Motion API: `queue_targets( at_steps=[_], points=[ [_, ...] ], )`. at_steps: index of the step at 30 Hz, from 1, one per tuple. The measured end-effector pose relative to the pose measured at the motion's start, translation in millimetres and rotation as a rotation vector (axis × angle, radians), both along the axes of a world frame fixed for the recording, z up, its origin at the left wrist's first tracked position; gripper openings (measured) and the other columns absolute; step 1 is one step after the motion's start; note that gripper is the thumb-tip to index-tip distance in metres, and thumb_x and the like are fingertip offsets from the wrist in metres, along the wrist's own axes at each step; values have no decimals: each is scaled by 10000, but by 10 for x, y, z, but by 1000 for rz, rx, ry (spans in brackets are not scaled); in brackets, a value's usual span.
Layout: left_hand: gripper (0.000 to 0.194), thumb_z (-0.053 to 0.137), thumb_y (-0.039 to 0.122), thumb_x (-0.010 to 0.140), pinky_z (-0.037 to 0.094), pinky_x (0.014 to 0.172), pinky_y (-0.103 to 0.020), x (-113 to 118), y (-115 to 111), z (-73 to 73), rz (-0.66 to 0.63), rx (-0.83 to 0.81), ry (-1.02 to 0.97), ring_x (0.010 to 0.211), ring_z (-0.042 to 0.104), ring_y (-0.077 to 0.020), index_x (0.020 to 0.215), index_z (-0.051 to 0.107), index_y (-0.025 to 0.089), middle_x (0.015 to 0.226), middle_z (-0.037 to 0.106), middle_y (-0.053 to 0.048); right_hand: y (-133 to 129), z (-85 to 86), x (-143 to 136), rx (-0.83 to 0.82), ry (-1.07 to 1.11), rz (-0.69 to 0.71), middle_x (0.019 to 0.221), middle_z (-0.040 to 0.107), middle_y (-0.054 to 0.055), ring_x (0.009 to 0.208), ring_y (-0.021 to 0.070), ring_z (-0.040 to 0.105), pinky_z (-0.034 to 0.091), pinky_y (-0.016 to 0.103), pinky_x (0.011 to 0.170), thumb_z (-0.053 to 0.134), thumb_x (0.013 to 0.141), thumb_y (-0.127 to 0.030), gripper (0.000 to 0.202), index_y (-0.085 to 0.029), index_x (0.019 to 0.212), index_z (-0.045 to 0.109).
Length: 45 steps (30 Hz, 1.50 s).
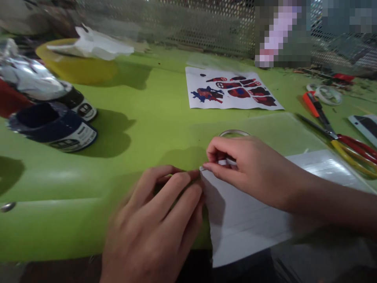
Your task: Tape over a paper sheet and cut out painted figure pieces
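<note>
A white paper sheet (244, 224) lies over the front edge of the green table, its far left corner between my two hands. My right hand (244, 165) is closed in a pinch on the sheet's upper edge, close to that corner. From the left, my left hand (159, 220) meets the same corner with bent fingers; its thumb and fingertips are pressed together there, partly hidden. A thin pale ring (234, 132) shows behind my right hand, mostly covered by it. Glossy clear film (271, 125) lies under and beyond the sheet.
Scissors with red and yellow handles (356, 151), an orange cutter (310, 104), a tape roll (328, 95) and a phone-like object (366, 127) lie right. A printed sheet (196, 103) is behind. Left stand dark jars (73, 137) and a yellow bowl (79, 70).
</note>
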<state>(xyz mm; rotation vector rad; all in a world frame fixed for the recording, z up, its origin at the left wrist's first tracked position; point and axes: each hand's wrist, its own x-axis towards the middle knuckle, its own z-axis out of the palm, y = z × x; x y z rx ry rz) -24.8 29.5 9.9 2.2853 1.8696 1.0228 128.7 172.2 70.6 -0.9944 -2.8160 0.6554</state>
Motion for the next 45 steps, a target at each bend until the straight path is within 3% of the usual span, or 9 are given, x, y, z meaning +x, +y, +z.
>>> queue_targets(
  at_steps=[6,16,19,22,28,36,45],
  points=[
    [262,570,191,977,541,904,-458,30,1,21,21,-30,-1,1104,576,-276,1215,660,250,1157,727,-15,6,-8,12,-13,4,13,693,627,-8,610,144,482,284,303,575,669,912,-227,183,-211,759,570],
    [200,579,216,968,546,891,-461,33,-4,35,50,-22,-14,1093,598,-284,1126,692,264,1115,733,-19,41,0,43,-28,12,39,703,650,-8,612,141,523,321,297,560,638,903,-198,102,-210,802,643],
    [203,581,218,971,543,873,-461,32,2,38,34,-16,-15,1080,591,-287,1137,694,252,1108,734,-26,53,-3,77,-47,58,45,724,665,-16,601,131,541,341,283,549,636,907,-212,44,-215,907,680],
    [197,588,202,968,542,875,-460,35,4,39,27,-16,-17,1082,580,-284,1124,703,232,1115,735,-23,55,0,88,-46,80,61,752,685,-8,608,135,555,355,279,555,639,908,-221,109,-215,998,700],
    [189,582,201,976,536,887,-469,33,12,38,18,-34,-6,1077,570,-287,1109,715,219,1086,730,-27,34,18,67,-84,68,48,711,675,-8,590,129,538,367,273,556,629,869,-152,94,-200,804,677],
    [170,581,180,974,523,861,-462,32,18,65,11,-16,-3,1050,577,-288,1057,728,195,1070,731,-36,46,62,58,-198,106,9,689,636,-28,583,113,520,379,259,540,623,862,-128,96,-198,803,651],
    [164,596,219,971,512,861,-441,32,28,49,34,-9,20,1059,572,-287,1071,726,209,1082,737,-25,19,8,17,-157,71,-13,699,654,-13,594,122,521,362,289,566,652,875,-173,109,-191,771,679]
  ],
)
